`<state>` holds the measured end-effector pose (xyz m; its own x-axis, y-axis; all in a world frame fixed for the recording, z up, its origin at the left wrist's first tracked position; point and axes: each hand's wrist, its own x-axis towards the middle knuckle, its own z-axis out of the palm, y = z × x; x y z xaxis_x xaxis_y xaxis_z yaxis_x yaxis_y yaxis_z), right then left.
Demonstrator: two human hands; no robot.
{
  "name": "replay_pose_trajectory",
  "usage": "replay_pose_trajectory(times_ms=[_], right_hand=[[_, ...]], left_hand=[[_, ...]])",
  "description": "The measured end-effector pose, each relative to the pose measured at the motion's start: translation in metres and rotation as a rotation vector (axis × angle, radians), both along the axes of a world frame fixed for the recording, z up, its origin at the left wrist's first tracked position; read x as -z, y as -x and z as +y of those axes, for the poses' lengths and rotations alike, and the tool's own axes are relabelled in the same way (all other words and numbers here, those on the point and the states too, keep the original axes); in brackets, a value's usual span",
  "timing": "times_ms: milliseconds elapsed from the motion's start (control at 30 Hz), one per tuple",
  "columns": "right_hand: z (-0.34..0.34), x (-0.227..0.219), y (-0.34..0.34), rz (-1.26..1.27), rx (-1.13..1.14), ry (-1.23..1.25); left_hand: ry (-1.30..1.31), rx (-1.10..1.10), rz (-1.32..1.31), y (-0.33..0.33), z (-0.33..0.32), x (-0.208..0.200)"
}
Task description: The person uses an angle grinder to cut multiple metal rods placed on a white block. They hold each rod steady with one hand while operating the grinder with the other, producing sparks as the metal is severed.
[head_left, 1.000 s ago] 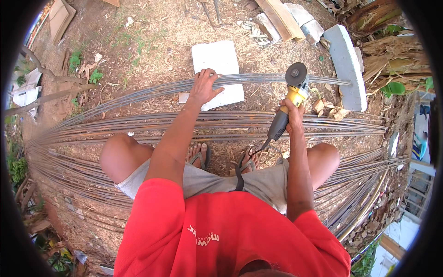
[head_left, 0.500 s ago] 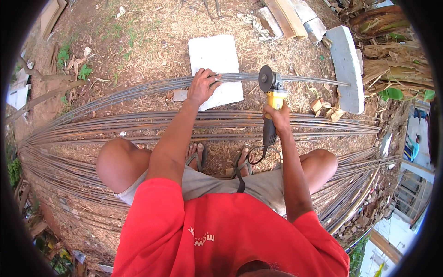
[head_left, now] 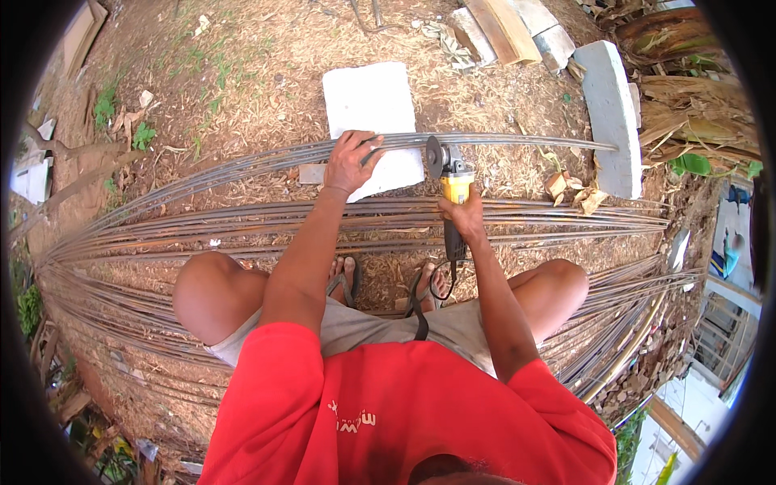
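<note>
My right hand (head_left: 465,217) is closed round the body of a yellow-and-black angle grinder (head_left: 457,188). The grinder points away from me, and its dark disc (head_left: 435,158) stands at the steel bars beside the white block's right edge. Whether the disc touches the bars I cannot tell. Over a bundle of long grey steel bars (head_left: 517,141) my left hand (head_left: 349,166) is closed, just left of the disc. Under that stretch of bars lies a flat white block (head_left: 368,93). A black cord trails from the grinder's rear toward my feet.
More rusty bars (head_left: 566,212) run crosswise between my feet and the held bundle, and others pass behind my legs. At the right, the bar ends meet a pale concrete slab (head_left: 606,117). Boards (head_left: 503,32) and dry leaves (head_left: 695,97) lie at the far right.
My right hand has brought the grinder left, closer to my left hand and the white block. My left hand remains on the bars, slightly lower in view.
</note>
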<state>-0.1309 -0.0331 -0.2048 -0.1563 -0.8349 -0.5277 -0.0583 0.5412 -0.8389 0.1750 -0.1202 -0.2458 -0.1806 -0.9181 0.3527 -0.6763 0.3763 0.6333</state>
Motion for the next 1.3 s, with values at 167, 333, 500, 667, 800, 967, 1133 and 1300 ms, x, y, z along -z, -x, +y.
replay_pose_trajectory(times_ms=[167,333,500,667,800,967,1133,1300], right_hand=[[0.002,0.002,-0.005,-0.038,0.044,-0.014],[0.002,0.003,-0.008,0.03,0.026,-0.001],[0.005,0.005,-0.006,0.041,0.019,0.014],[0.006,0.009,-0.007,0.034,0.024,0.041],[0.006,0.01,-0.007,0.06,0.015,0.05],[0.005,0.005,-0.009,0.055,0.032,-0.005],[0.007,0.007,-0.008,0.058,0.027,0.019],[0.008,0.028,-0.003,0.109,-0.007,0.081]], left_hand=[[-0.017,-0.01,-0.003,0.0,0.001,0.0],[-0.02,-0.014,-0.015,0.0,0.0,0.0],[-0.014,-0.013,-0.014,0.001,0.0,0.0],[-0.012,-0.01,-0.017,0.0,0.0,-0.001],[-0.014,-0.013,-0.022,0.001,0.0,-0.002],[-0.018,-0.017,-0.034,0.001,0.0,-0.002],[-0.005,-0.024,-0.026,0.001,0.001,-0.003],[-0.004,-0.025,-0.005,0.001,0.001,-0.004]])
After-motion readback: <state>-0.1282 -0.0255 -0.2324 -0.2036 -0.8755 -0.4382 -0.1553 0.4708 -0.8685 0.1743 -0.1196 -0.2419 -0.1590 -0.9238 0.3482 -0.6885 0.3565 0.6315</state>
